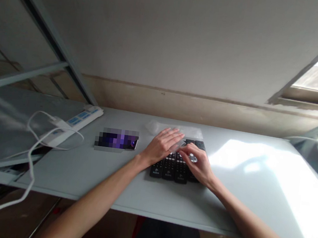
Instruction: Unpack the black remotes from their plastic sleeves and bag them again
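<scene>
Several black remote controls (168, 171) lie side by side on the table, their buttons facing up. Flat across their upper left part rests my left hand (163, 144), its fingers stretched out and close together. My right hand (196, 160) is over the remotes on the right, thumb and forefinger pinched at a small piece of clear plastic film (176, 147) that shows between the two hands. A crumpled clear plastic bag (193, 132) lies just behind the remotes. The hands hide part of the remotes and the film's edges.
A phone (132, 143), partly blurred out, lies to the left on the grey table (105, 182). Farther left stand a white power strip (72, 126) with a plugged-in charger and a looping white cable (30, 165). Metal frame posts (77, 78) rise at the left; sunlight falls on the right.
</scene>
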### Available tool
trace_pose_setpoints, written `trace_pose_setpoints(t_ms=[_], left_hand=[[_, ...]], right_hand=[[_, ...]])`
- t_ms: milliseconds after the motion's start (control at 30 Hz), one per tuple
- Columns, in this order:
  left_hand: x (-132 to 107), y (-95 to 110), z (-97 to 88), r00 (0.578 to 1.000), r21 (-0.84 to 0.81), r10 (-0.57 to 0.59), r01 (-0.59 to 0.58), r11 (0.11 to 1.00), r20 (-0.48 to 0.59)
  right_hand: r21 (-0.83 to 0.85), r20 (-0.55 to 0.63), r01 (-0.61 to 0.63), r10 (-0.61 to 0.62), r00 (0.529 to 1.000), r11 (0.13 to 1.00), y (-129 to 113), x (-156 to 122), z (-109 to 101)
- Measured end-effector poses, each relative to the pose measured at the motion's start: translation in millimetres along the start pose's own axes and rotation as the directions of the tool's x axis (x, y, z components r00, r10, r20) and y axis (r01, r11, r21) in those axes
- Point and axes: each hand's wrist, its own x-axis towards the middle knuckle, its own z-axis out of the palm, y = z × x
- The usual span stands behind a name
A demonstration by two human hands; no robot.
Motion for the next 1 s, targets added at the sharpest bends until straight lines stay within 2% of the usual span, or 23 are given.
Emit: trace_pose_setpoints(t_ms=[167, 333, 500, 733, 867, 1000], left_hand=[[-2, -2, 4.3, 0.994, -0.099, -0.055, 0.045, 0.994, -0.098], [-4, -5, 2.2, 0.985, -0.111, -0.052, 0.034, 0.993, -0.164], [-2, 3, -2.7, 0.986, -0.136, -0.090, 0.070, 0.988, -0.143], [0, 11, -2.2, 0.987, -0.156, -0.100, 0.080, 0.985, -0.125], [-1, 11, -0.3, 0.988, -0.124, -0.047, 0.029, 0.992, -0.147], [-1, 10, -0.1, 0.994, -0.027, -0.021, 0.019, 0.999, -0.109]], right_hand=[[-0.076, -0.025, 0.124, -0.126, 0.992, 0.989, -3, -2, 0], [-0.240, -0.018, 0.212, -0.223, 0.975, 0.947, 2, -2, -2], [-0.322, -0.002, 0.306, -0.323, 0.946, 0.896, 2, -3, -1], [-0.350, -0.113, 0.306, -0.364, 0.925, 0.885, -5, -4, -2], [-0.418, -0.019, 0.363, -0.407, 0.913, 0.833, 0, -5, -2], [-0.472, 0.115, 0.458, -0.462, 0.879, 0.753, 2, -7, 0]])
